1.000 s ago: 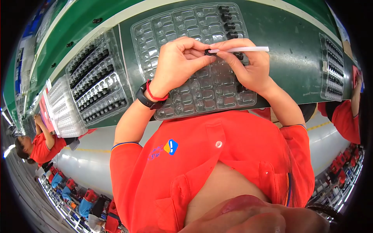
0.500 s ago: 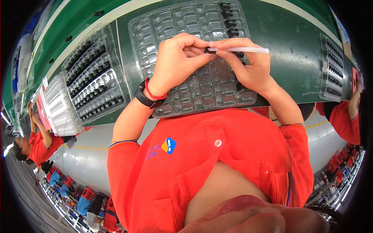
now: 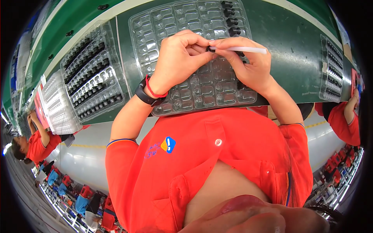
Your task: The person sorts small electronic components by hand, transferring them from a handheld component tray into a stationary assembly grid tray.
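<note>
My left hand [image 3: 182, 58] pinches a small black cylindrical part [image 3: 211, 49] between thumb and fingertips; most of the part is hidden. In my right hand [image 3: 248, 62] is a thin white stick [image 3: 246, 49], gripped by thumb and fingers, its left end against the black part. Both hands hover over a clear plastic tray [image 3: 178, 105] with moulded pockets. Down the tray's right column stand several black parts [image 3: 232, 21] of a similar kind, some partly covered by my right hand. The other pockets that show hold none.
To the left on the green table [image 3: 291, 27] lies another clear tray [image 3: 116, 73] with rows of black parts, beside a stack of clear trays [image 3: 62, 105]. A further filled tray [image 3: 332, 70] sits at the right. Co-workers in red [image 3: 40, 145] are at both sides.
Both hands stay almost in place, the black part and white stick still meeting at the fingertips. The stick's outer end has shifted very slightly left.
</note>
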Motion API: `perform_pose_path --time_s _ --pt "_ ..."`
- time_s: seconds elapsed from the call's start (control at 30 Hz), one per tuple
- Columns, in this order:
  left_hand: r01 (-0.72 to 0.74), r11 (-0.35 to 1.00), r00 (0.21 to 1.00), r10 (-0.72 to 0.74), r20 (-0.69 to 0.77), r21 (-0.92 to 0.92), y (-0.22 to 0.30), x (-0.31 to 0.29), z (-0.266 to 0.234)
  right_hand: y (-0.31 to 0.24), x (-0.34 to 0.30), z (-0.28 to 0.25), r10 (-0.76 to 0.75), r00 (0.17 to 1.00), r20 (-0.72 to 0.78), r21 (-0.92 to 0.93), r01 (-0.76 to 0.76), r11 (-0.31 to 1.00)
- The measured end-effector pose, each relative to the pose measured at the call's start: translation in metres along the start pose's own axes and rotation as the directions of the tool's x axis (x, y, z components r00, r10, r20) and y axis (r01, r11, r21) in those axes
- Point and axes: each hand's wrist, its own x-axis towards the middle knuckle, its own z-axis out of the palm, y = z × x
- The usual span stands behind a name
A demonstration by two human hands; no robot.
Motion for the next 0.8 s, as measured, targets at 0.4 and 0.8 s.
perform_pose_path --time_s 0.4,0.8 --pt "0.178 0.967 0.981 -0.16 0.106 -0.184 0.005 0.002 -0.007 0.0 0.006 -0.018 0.135 0.983 -0.124 0.251 -0.101 0.963" --pt "-0.267 0.952 0.936 0.22 0.274 0.148 0.047 -0.024 0.018 -0.007 0.017 -0.026 0.184 0.911 -0.369 0.257 -0.09 0.962"
